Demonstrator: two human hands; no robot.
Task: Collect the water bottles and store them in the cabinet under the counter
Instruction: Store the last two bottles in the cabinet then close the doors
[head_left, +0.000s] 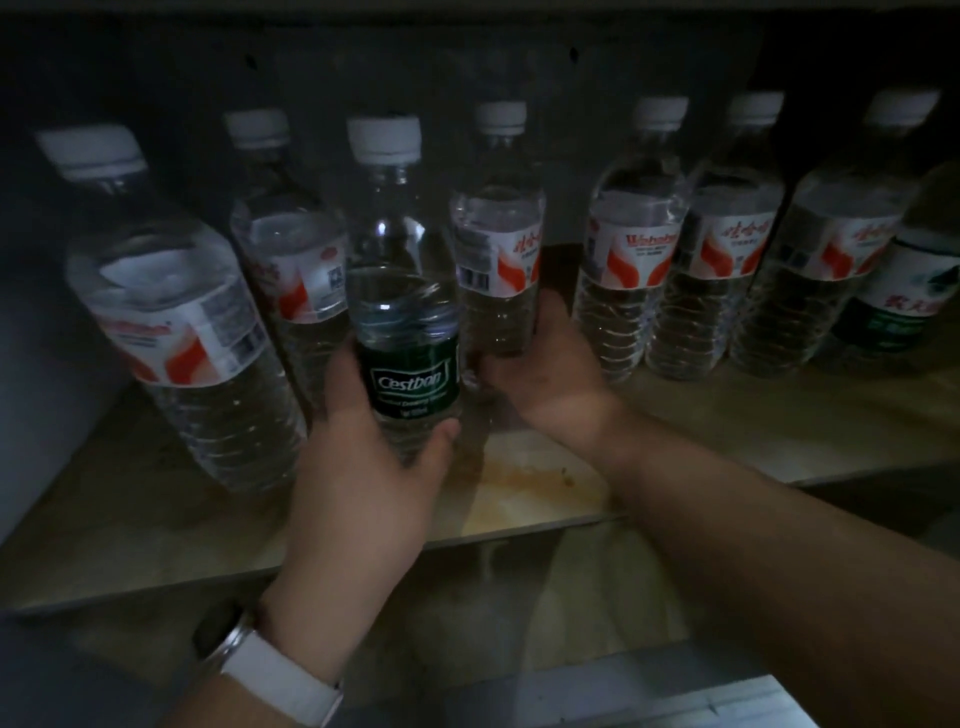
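Note:
Inside the dim cabinet, my left hand (363, 457) grips a green-labelled water bottle (402, 291) with a white cap, upright near the middle of the shelf (130, 519). My right hand (545, 374) wraps the base of a red-and-white-labelled bottle (498, 249) just to its right. Two more red-labelled bottles (171, 322) stand to the left. Three red-labelled bottles (634, 249) stand in a row to the right, and beyond them is another green-labelled bottle (904, 291).
The wooden shelf has an orange stain (519, 483) near its front edge. The dark back wall (415, 67) is close behind the bottles. A lower shelf (519, 597) shows below. A white-strapped watch (270, 670) is on my left wrist.

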